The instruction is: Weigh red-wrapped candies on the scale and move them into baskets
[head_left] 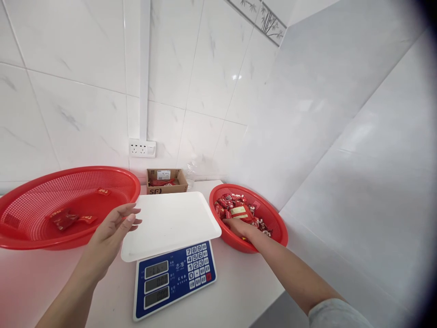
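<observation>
My left hand [114,230] hovers at the left edge of the white weighing pan [170,223], fingers stretched out and holding nothing. The pan belongs to a digital scale [175,278] with a blue panel, number keys and three small displays. My right hand [239,227] reaches into the smaller red plastic basket [282,232] on the right. Inside that basket lies a heap of small red-wrapped packets [239,200], some with pale labels. The fingers of my right hand are hidden among these packets, so their grip does not show.
A large red perforated basket [85,171] on the left holds several red packets [63,218]. Behind the scale, a small cardboard box [167,182] stands by the tiled wall, with clear plastic [191,171] beside it. A wall socket [142,148] sits above. All stand on a white table [239,291].
</observation>
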Tool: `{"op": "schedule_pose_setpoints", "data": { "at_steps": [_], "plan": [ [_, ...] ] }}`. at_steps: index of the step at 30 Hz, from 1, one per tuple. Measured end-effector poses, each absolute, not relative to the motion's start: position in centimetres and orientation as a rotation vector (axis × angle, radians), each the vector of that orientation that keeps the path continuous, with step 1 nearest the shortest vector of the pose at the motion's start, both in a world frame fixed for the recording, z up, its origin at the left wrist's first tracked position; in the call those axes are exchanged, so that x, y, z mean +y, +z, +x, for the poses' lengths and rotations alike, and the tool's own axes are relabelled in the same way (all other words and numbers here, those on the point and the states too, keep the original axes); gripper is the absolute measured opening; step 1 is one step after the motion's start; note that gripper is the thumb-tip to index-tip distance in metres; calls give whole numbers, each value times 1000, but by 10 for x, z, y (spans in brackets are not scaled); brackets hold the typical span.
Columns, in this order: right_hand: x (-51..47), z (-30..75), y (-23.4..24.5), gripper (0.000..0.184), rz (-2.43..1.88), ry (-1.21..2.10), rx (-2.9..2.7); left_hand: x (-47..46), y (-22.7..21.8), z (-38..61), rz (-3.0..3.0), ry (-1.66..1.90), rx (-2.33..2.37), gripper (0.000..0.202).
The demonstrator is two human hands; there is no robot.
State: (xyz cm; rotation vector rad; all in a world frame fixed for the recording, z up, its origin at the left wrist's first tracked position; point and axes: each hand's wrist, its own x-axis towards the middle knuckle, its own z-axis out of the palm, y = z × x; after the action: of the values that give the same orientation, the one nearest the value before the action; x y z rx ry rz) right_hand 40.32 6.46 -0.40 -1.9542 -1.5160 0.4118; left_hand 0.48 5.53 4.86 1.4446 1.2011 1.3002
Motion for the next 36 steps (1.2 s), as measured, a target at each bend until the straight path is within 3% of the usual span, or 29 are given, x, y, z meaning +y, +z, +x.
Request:
{"op": "schedule_pose_setpoints", "data": {
  "at_steps": [5,10,14,22,30,36],
  "plan": [
    [69,401,22,14,-1901,591,-1530,54,50,6,1480,1259,1190,49],
    [62,379,51,33,-1765,577,-1378,51,49,10,1509,1198,1167,45],
    [52,327,63,28,-1523,692,-1440,44,48,19,1604,1127,1149,41],
    [33,229,61,26,-993,1252,-1778,32,44,38,1656,999,1007,41],
    [41,222,52,48,-1113,1299,-1621,45,35,38,1632,1125,1171,26],
    [51,241,39,59,-1249,958,-1697,50,22,37,1785,1108,1304,35]
  ]
}}
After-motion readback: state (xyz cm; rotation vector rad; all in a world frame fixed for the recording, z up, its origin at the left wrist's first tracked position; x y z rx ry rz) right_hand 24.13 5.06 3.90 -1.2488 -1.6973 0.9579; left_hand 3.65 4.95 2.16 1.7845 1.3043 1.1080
